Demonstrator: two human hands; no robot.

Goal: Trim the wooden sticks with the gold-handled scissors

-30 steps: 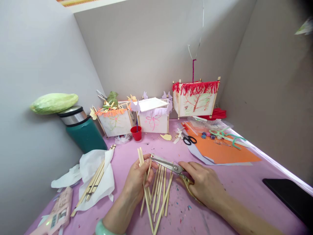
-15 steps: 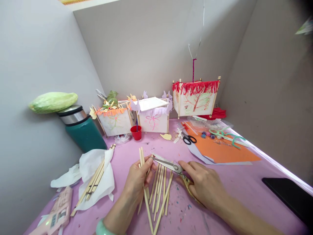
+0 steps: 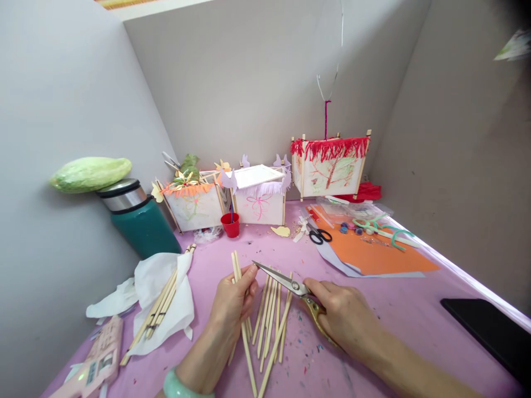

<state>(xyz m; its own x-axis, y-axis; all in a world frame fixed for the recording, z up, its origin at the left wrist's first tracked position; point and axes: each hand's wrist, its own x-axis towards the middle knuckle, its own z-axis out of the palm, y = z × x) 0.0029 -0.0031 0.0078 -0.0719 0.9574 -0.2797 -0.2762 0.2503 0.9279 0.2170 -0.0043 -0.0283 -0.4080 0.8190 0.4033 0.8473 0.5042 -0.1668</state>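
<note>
Several thin wooden sticks (image 3: 237,265) stand up in my left hand (image 3: 234,301), whose thumb and fingers are closed round them. My right hand (image 3: 342,309) grips the gold handles of a pair of scissors (image 3: 285,279). The scissors point left, their blades nearly together, and the tip is at my left thumb. Whether the tip touches anything is too small to tell. More loose wooden sticks (image 3: 270,315) lie fanned on the purple tabletop (image 3: 332,354), below the blades and between my hands.
Decorated paper lanterns (image 3: 259,204) stand at the back, and a red-fringed lantern (image 3: 332,171) hangs from a wire. A green bottle (image 3: 143,224) leans at left. Black-handled scissors (image 3: 320,236) lie by orange paper (image 3: 381,251). A black phone-like slab (image 3: 489,331) is at right.
The scissor blades have come together from a parted position. My left hand, with its sticks, has shifted slightly left. My right hand still holds the scissors in nearly the same place.
</note>
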